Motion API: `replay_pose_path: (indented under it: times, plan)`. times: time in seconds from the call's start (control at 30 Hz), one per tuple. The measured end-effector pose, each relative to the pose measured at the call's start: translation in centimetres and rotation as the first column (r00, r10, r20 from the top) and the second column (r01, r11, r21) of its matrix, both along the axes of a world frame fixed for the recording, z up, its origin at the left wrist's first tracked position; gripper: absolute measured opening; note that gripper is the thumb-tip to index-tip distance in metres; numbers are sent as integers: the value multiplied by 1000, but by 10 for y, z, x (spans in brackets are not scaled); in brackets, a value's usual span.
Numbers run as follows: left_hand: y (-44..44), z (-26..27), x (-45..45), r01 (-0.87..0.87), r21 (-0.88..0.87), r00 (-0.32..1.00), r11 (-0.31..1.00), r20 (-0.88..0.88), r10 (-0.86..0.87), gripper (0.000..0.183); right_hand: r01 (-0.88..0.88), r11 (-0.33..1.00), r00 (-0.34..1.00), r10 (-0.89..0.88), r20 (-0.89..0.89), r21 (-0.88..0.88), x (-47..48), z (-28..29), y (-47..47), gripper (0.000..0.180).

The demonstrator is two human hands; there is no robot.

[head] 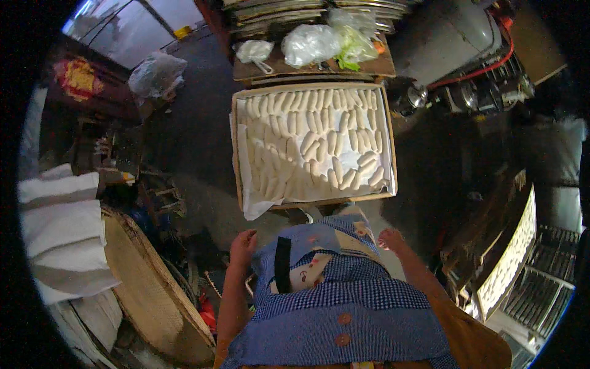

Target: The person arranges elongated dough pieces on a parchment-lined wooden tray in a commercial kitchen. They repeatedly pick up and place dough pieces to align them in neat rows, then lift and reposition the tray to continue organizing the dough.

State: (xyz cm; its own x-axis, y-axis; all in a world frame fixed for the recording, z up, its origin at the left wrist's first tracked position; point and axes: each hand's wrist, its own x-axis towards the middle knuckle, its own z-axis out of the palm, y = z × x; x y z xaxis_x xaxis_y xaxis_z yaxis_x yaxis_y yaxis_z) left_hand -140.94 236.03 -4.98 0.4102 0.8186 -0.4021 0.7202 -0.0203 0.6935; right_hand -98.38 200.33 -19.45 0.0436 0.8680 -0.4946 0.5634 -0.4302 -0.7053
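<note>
My left hand (243, 244) hangs beside the left side of a blue checked apron (341, 306), with its fingers curled and no object visible in it. On the apron's other side is my right hand (390, 240), also loosely curled, nothing seen in it. Both hands are apart from the wooden-rimmed tray (318, 201) in front of me. White cloth or paper (258, 208) lines the tray and hangs over its near left corner. Rows of pale, finger-shaped dough pieces (339, 143) lie on the lining, partly in shadow.
Behind the tray, a board (286, 71) holds plastic bags (311, 45) and a small white strainer or scoop (254, 50). Machinery with a red hose (484, 73) stands at the upper right. A long woven basket (143, 286) and white cloths (64, 235) are at the left; metal racks (539, 295) stand right.
</note>
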Motion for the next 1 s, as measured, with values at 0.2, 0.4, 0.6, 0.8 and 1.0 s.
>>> replay_pose_path:
  times: [0.2,0.4,0.6,0.8,1.0]
  plan:
    - [22,-10,10,229,25,971,973,-81,-227,26,569,494,543,-826,-150,-657,-32,-75,-153,14]
    - [38,-7,47,277,46,950,960,-163,-266,28,611,304,300,-943,-141,-731,-41,17,-95,18]
    - [19,-4,105,178,-199,947,964,-233,-223,28,760,386,346,-921,-178,-523,16,-8,-64,23]
    - [3,15,111,180,-147,925,973,-311,-218,32,682,584,363,-793,-489,-440,117,-101,-49,17]
    - [49,-53,93,-17,-163,962,986,-272,-28,48,710,614,693,-697,184,-346,214,-112,39,23]
